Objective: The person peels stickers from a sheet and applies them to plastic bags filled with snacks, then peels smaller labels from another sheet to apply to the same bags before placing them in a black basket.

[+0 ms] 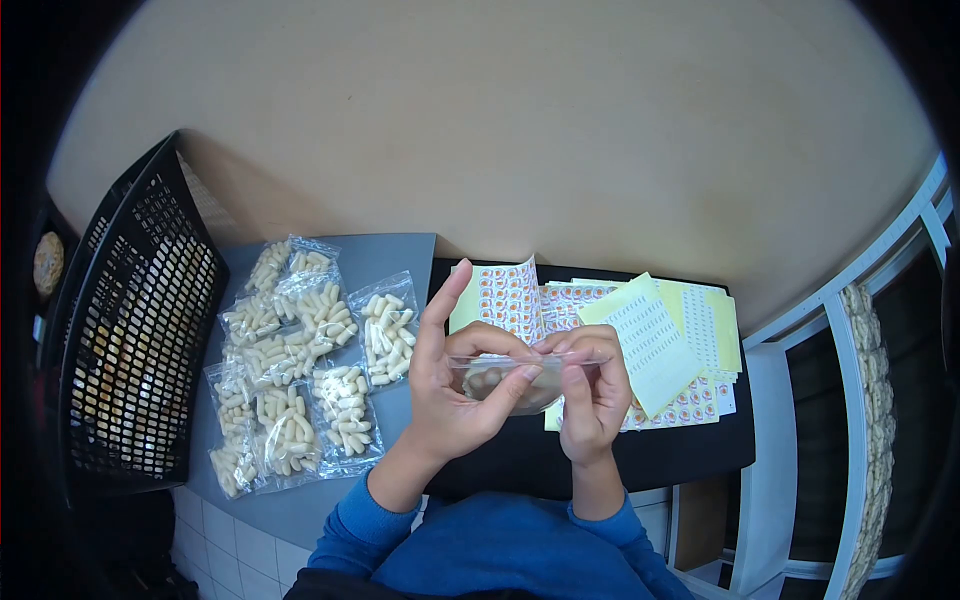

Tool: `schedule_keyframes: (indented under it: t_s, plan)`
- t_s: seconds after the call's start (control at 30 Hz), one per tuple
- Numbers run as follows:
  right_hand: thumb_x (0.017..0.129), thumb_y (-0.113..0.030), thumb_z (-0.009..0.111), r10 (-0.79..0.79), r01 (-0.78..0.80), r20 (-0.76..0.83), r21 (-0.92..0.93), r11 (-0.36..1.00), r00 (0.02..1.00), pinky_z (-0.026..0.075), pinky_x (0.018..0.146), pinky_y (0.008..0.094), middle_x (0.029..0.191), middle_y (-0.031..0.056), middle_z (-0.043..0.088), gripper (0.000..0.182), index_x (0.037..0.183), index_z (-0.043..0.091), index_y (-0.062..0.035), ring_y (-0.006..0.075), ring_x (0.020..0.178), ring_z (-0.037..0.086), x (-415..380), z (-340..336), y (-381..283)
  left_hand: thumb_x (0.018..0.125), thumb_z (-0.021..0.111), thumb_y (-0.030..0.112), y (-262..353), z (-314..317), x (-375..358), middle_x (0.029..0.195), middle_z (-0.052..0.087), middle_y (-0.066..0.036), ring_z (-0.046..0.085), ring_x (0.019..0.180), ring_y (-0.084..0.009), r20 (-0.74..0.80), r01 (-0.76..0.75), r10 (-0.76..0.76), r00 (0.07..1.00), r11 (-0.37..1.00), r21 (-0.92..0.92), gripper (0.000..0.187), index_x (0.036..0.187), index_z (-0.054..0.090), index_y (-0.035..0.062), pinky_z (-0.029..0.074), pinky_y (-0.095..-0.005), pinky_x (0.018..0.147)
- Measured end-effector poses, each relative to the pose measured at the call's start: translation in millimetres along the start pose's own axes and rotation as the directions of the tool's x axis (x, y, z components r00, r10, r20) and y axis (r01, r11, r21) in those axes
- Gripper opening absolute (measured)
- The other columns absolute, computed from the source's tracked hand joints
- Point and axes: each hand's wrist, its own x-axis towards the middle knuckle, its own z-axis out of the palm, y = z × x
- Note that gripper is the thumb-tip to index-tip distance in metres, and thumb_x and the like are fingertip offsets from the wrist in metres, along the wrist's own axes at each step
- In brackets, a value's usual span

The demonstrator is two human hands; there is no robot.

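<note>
**Both hands pinch a small clear bag above the dark surface**

Nearest the camera, blue sleeves (480, 545) lead up to two bare hands held together over the dark surface (690, 455). The left hand (450, 385) and the right hand (592, 385) share one small clear bag (510, 385), held off the surface between them. The left grip is clamped on the bag's top edge with thumb and bent fingers, the forefinger sticking straight up and free. The right grip is closed on the same edge from the other side. What the bag holds is hard to tell; something pale shows through the film.

Just beyond the hands lie sticker sheets (505, 295), one curling up at its corner, and yellow backing sheets (650, 340) fanned over each other to the right.

To the left, on a grey surface (390, 255), filled bags (300, 370) of pale capsule-like pieces lie overlapping in a loose cluster. Farther left stands a black mesh basket (140, 330), tilted open.

As a judgement, the risk sits in the pinch: the film is thin and slick, so uneven pull between the two grips could let the edge slip or crease the mouth, and a tilt could spill contents onto the dark surface. The curled sheet close behind could also catch on a finger.
</note>
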Motion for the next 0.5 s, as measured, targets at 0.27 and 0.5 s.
schedule_keyframes:
  t_s: [0.27, 0.5]
  plan:
    - [0.085, -0.004, 0.047, -0.091, 0.085, -0.079, -0.07, 0.994, 0.993, 0.046, 0.071, 0.0294, 0.086, 0.0104, 0.045, 0.005, 0.088, 0.044, -0.0007, 0.018, 0.076, 0.054, 2.1, -11.0, 0.4, 0.072, 0.05, -0.006, -3.3, -4.1, 0.4, 0.081, 0.051, -0.009, 0.052, 0.08, -0.0134, 0.004, 0.005, -0.004, 1.0, 0.994, -0.111, 0.08, 0.135, 0.002, -0.0009, 0.043, -0.027, 0.078]
    - [0.083, -0.004, 0.049, -0.093, 0.091, -0.05, -0.044, 0.995, 0.994, 0.045, 0.073, 0.0313, 0.086, 0.0108, 0.044, 0.008, 0.088, 0.044, -0.001, 0.0193, 0.079, 0.053, 1.6, -14.1, -0.2, 0.073, 0.053, -0.007, -7.4, -11.6, 3.9, 0.077, 0.055, -0.007, 0.054, 0.075, -0.0158, 0.071, -0.22, 0.215, 0.974, 0.973, 0.072, 0.074, 0.133, 0.01, -0.0034, 0.043, -0.0275, 0.076]
